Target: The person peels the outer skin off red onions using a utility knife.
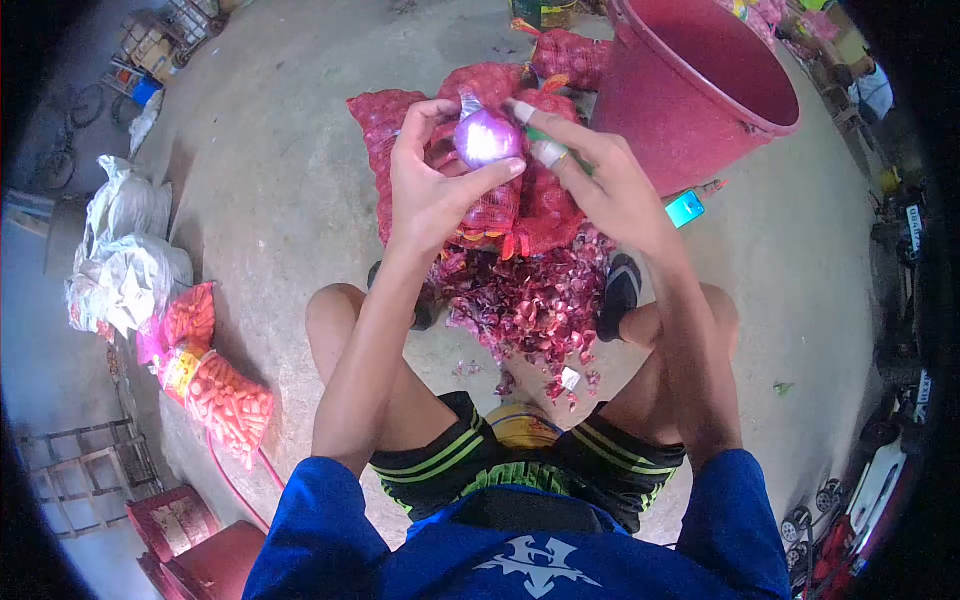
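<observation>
Up in front of me, my left hand (437,185) holds a shiny purple onion (487,139) between thumb and fingers. Just right of the onion is my right hand (600,175), with pale wraps on its fingertips and its fingers closed round a green-handled tool (560,150), mostly hidden. Behind both hands lie red mesh sacks of onions (388,122). A heap of dark red onion skins (530,300) covers the floor between my feet.
A large red tub (660,110) stands at the upper right, with a lit phone (685,209) beside its base. White bags (130,270) and a mesh sack of carrots (228,395) are on the left. Red stools (205,550) stand at the lower left.
</observation>
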Motion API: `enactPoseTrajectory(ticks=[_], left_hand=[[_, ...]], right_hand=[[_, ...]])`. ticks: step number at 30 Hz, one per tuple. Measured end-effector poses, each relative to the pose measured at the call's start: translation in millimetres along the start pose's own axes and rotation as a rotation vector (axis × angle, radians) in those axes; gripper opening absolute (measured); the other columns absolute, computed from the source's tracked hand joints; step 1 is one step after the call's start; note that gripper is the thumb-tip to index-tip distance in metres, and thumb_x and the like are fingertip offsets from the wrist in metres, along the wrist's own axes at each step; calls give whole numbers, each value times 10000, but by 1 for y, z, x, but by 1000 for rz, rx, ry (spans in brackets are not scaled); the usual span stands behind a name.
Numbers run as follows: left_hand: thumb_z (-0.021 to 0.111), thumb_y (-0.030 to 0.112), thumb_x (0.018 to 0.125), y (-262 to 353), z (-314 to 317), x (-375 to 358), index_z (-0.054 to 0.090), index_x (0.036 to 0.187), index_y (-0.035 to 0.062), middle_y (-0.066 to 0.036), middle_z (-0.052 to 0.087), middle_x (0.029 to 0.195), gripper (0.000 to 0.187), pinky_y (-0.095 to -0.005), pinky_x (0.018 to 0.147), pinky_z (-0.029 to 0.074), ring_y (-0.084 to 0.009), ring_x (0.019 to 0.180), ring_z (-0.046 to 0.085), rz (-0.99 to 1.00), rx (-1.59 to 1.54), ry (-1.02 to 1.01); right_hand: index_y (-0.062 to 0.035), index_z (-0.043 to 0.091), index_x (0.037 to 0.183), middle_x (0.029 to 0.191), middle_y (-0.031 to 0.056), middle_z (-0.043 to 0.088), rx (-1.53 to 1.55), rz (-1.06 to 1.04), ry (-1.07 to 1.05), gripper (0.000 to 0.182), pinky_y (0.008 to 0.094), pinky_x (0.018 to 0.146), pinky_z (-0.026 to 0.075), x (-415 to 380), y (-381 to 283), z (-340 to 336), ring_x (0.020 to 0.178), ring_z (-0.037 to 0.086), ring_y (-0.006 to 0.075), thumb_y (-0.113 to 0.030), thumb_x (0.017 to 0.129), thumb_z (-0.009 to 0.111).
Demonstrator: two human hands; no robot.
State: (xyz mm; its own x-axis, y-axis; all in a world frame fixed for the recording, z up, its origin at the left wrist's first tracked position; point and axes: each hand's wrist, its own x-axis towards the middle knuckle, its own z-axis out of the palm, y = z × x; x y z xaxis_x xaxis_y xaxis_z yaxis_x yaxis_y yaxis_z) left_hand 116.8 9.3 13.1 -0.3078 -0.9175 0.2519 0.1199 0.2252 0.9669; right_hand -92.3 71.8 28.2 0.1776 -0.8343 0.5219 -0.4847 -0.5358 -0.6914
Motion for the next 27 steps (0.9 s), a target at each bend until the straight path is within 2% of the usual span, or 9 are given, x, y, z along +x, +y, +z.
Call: enactPoseTrajectory(ticks=[4,6,8,15,19,22,24,26,27], left_hand=[[923,-51,731,6,0,-1,557,1311,54,-61,641,1255,695,-348,1012,554,-172,1149,656,-39,-127,-30],[974,29,702,6,-1,2,555,1267,47,-81,645,1237,704,-348,970,590,-185,1119,667,-42,-287,-18],[971,21,703,3,-5,4,551,1271,48,-80,641,1241,707,-346,967,594,-186,1125,665,-5,-203,-15],[963,8,694,1,-3,3,542,1248,39,-76,608,1244,696,-341,945,611,-182,1126,657,121,-18,95],[963,22,695,-7,-3,4,540,1236,41,-73,595,1240,687,-339,940,605,-182,1127,642,137,-14,126],[972,44,692,-11,-3,6,538,1234,48,-71,593,1234,694,-337,929,599,-183,1123,628,175,40,156],[906,-72,736,-7,-3,6,519,1285,37,-84,636,1251,681,-351,1013,583,-189,1148,663,143,48,143],[905,-75,736,-9,-4,7,520,1283,37,-85,638,1248,678,-349,1010,583,-188,1146,665,139,75,139],[904,-77,736,-10,-5,8,521,1281,37,-87,640,1245,676,-347,1008,584,-188,1143,667,134,103,135]], right_hand=[[-43,585,1487,1394,199,688,57,254,12,417,377,1041,521,-1,6,-6,1233,707,273,-131,1080,557],[-39,568,1505,1359,197,713,90,314,10,445,376,1042,523,-2,8,-10,1227,704,252,-162,1078,579],[-37,560,1514,1341,196,725,109,340,6,460,375,1043,524,1,2,-13,1223,703,242,-178,1076,590],[-48,477,1573,1188,229,760,82,247,-185,549,398,972,550,0,-22,-17,1074,755,298,-140,1048,608],[-57,481,1563,1052,235,759,67,109,-68,542,425,869,553,-2,-15,-2,949,762,328,-151,1046,615],[-62,500,1541,926,231,724,-28,227,-61,520,461,787,531,-2,-24,2,842,741,329,-158,1045,622],[-66,502,1536,886,233,701,-39,224,-14,518,466,766,522,-6,-21,13,805,721,340,-166,1042,623],[-69,504,1531,847,234,678,-49,218,30,517,472,745,512,-6,-20,15,769,701,352,-173,1039,624],[-71,508,1528,841,230,677,19,325,-19,517,468,739,513,-5,-22,12,757,690,370,-177,1035,622]])
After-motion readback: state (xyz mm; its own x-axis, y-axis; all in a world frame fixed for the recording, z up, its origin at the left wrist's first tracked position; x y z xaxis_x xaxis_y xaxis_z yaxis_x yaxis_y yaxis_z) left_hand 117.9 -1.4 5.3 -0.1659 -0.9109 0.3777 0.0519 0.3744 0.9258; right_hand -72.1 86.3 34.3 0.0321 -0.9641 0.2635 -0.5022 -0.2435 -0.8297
